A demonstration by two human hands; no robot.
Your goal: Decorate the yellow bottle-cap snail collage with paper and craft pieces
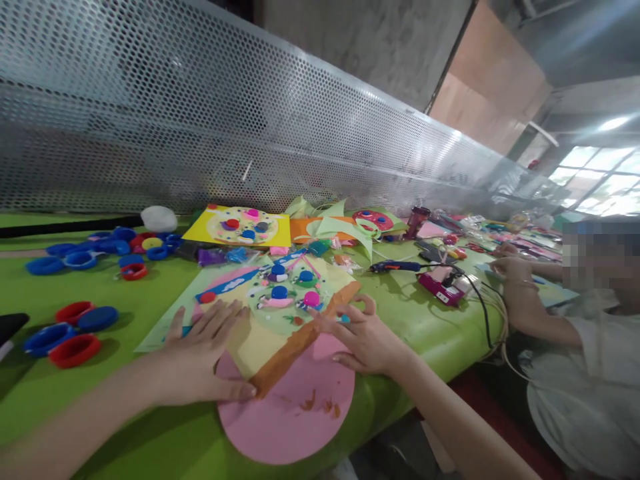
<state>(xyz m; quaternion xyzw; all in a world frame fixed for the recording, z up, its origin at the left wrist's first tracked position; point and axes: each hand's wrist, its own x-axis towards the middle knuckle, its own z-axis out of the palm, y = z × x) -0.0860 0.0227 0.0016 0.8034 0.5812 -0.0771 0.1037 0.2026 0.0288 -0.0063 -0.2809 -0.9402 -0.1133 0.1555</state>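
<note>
My left hand (203, 353) lies flat, fingers spread, on a pale yellow craft sheet (260, 333), its thumb beside the lower end of an orange-brown clay strip (300, 343) that runs diagonally across the sheet. My right hand (363, 337) rests on the strip's upper half and on a pink paper disc (295, 407), fingertips near a small blue piece. Blue, pink and red clay shapes (285, 287) decorate the sheet above both hands.
Blue and red plastic rings (70, 333) lie at left on the green table (125, 293). A yellow card with a decorated disc (240, 227) sits behind. A glue gun (400, 267) with cable lies right. Another person's hands (510, 267) work at far right. A perforated metal wall (200, 120) backs the table.
</note>
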